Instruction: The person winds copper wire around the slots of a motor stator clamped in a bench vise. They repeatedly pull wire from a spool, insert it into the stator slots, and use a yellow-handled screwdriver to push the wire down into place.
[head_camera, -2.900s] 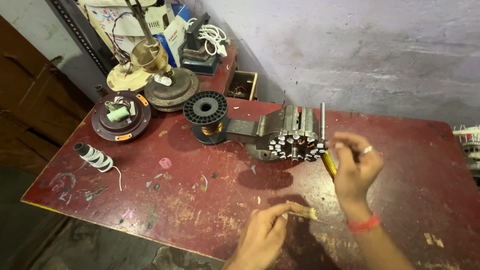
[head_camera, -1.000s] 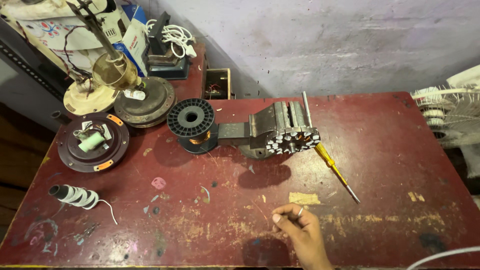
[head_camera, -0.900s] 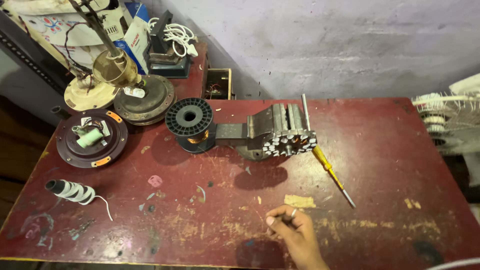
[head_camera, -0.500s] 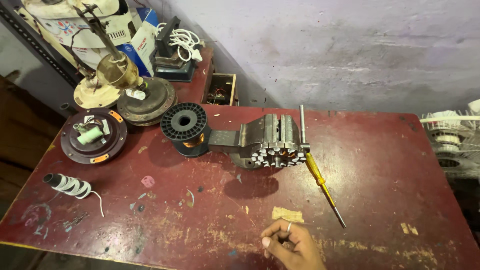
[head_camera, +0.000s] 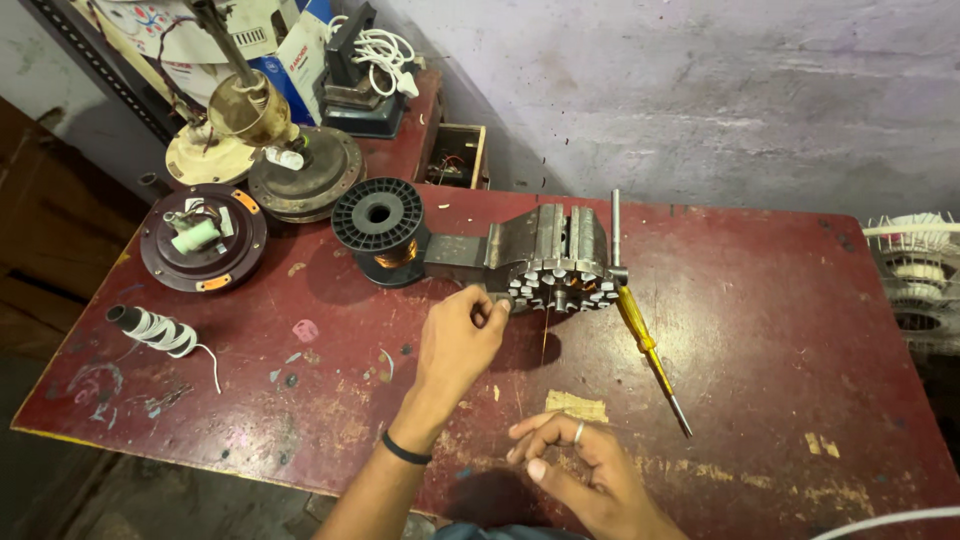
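A metal motor stator (head_camera: 560, 262) with copper windings is clamped upright at the table's middle. My left hand (head_camera: 458, 340) reaches up to it, thumb and forefinger pinched against its lower left edge. A thin copper wire (head_camera: 544, 338) hangs from the stator's underside toward my right hand (head_camera: 580, 468), which rests near the front edge with a ring on one finger and its fingertips pinched together. A small yellowish paper scrap (head_camera: 576, 405) lies just above that hand. A yellow-handled screwdriver (head_camera: 648, 350) lies to the right of the stator.
A black wire spool (head_camera: 378, 215) sits left of the stator. Fan motor parts (head_camera: 203, 238) and a brass housing (head_camera: 300, 170) crowd the back left. A roll of white tape (head_camera: 152, 328) lies at the left. A wound stator (head_camera: 915, 275) sits beyond the table's right edge.
My left hand has come into view and reached the stator. The right hand stays low near the front edge. The camera has drifted, shifting the table in view.
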